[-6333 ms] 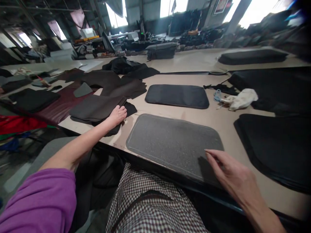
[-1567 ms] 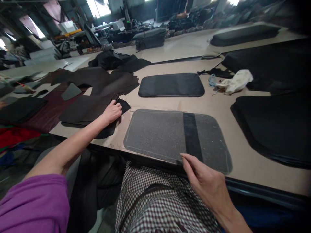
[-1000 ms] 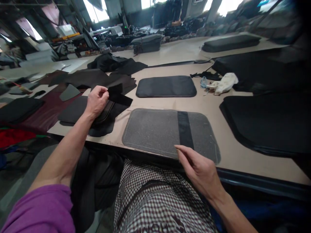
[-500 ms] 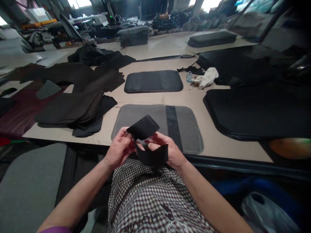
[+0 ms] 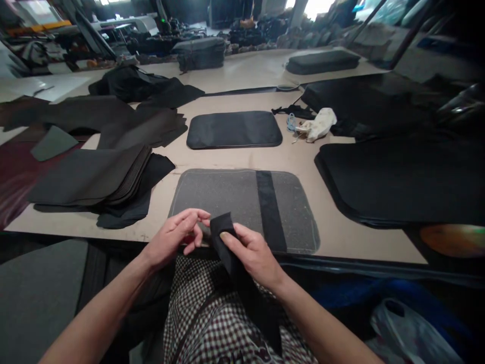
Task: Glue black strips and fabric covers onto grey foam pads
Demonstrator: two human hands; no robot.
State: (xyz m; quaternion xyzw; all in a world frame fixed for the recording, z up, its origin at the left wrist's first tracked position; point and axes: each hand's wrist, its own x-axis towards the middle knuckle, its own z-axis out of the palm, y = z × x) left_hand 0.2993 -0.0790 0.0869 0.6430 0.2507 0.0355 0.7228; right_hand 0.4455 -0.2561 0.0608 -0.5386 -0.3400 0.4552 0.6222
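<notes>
My right hand pinches a black fabric strip near its upper end, thumb on top. The strip's long tail hangs down over the checked apron. Just left of the strip's end is my left hand, holding nothing, its fingers apart and loosely curled. Beyond both hands a grey rounded panel lies flat on the table, with a black band running across its right part.
A smaller black padded panel lies farther back. Dark cut pieces are stacked on the left, large black panels on the right. A crumpled white cloth sits near them on the beige table.
The strip, looped between both hands before, now hangs straight down from my right hand. My left hand has let go of it and moved slightly left.
</notes>
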